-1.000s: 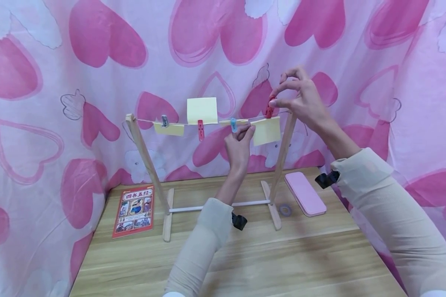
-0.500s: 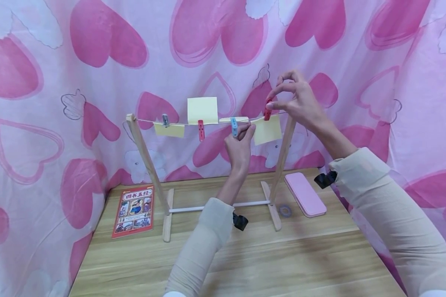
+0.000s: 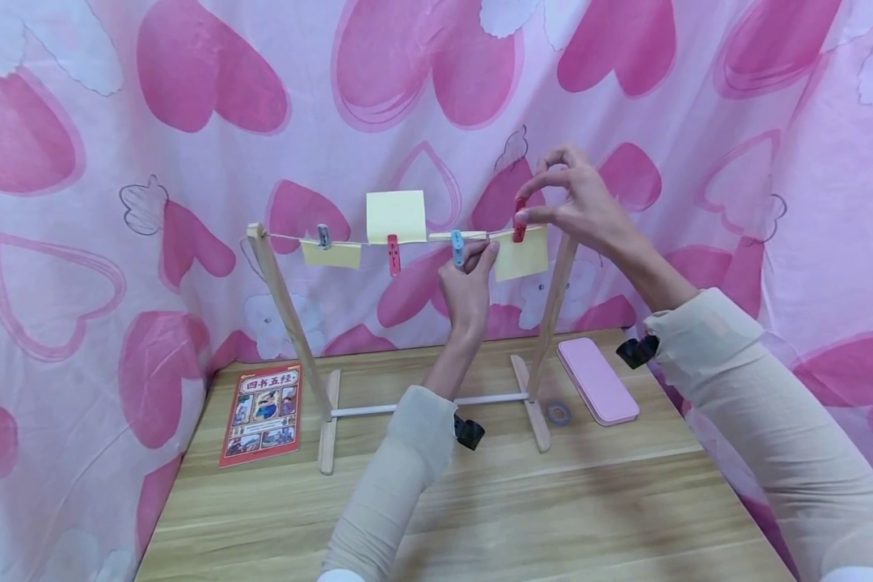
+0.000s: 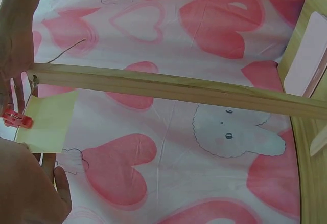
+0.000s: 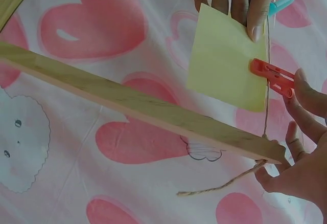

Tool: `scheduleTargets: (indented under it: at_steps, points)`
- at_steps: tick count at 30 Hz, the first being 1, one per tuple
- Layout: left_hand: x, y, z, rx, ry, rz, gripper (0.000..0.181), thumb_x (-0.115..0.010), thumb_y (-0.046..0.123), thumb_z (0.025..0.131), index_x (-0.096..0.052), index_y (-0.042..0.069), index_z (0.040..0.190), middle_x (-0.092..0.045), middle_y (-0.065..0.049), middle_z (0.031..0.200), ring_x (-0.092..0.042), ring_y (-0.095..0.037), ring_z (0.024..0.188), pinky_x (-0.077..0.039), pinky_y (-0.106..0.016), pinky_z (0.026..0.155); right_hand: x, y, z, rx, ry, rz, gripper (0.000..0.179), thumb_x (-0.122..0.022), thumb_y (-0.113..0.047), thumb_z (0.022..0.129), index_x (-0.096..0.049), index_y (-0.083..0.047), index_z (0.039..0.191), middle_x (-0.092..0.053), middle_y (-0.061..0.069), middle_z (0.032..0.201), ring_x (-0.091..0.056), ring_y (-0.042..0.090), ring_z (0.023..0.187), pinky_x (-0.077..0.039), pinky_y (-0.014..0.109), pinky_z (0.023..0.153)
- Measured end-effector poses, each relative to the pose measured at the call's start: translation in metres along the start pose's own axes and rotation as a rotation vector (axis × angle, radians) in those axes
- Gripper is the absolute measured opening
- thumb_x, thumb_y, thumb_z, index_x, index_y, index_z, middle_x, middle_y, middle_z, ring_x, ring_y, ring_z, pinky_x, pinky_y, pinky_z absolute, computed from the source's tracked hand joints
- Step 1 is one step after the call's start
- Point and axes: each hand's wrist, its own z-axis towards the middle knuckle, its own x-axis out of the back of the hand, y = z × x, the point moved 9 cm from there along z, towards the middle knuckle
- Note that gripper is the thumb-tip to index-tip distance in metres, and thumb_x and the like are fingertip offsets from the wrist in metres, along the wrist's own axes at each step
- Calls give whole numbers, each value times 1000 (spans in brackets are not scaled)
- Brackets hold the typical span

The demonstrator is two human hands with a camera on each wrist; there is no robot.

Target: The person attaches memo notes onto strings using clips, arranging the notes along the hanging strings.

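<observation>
At the string's right end, my right hand (image 3: 585, 202) pinches a red clothespin (image 3: 520, 220) between thumb and fingers. In the right wrist view that clothespin (image 5: 273, 76) sits over the edge of a yellow sticky note (image 5: 227, 60), at the string. My left hand (image 3: 469, 287) pinches the left edge of the same note (image 3: 521, 255), just beside a blue clothespin (image 3: 457, 246) on the string. Farther left, another red clothespin (image 3: 394, 255) holds a note (image 3: 396, 217) that stands up above the string. A grey clothespin (image 3: 323, 236) holds a drooping note (image 3: 331, 255).
The string runs between the posts of a wooden stand (image 3: 291, 323), joined low by a white rod (image 3: 364, 410). On the table (image 3: 553, 517) lie a red booklet (image 3: 262, 415) at left, a pink case (image 3: 598, 380) and a tape roll (image 3: 558, 412) at right. A heart-patterned curtain (image 3: 211, 65) hangs behind.
My right hand has moved slightly left and down with the red clothespin, which sits lower over the note's top edge. The left hand has barely moved.
</observation>
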Motion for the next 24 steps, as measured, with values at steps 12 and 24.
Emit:
scheduleTargets:
  at_steps: [12,24]
  points:
    - [-2,-8,1,42,-22,-6,26,-77,12,104,-79,-4,124,-80,-19,125,-77,-27,121,-62,-31,106,0,5,-5,-6,-51,-45,41,-87,-19,94,-78,2,127,-52,21,147,-43,39,145,-35,70,122]
    - [-3,-13,-3,63,-62,6,27,-76,12,105,-77,-4,127,-80,-19,125,-79,-29,117,-62,-31,105,3,9,-14,19,-20,-12,48,-84,-17,98,-71,1,141,-56,21,152,-45,40,149,-37,69,125]
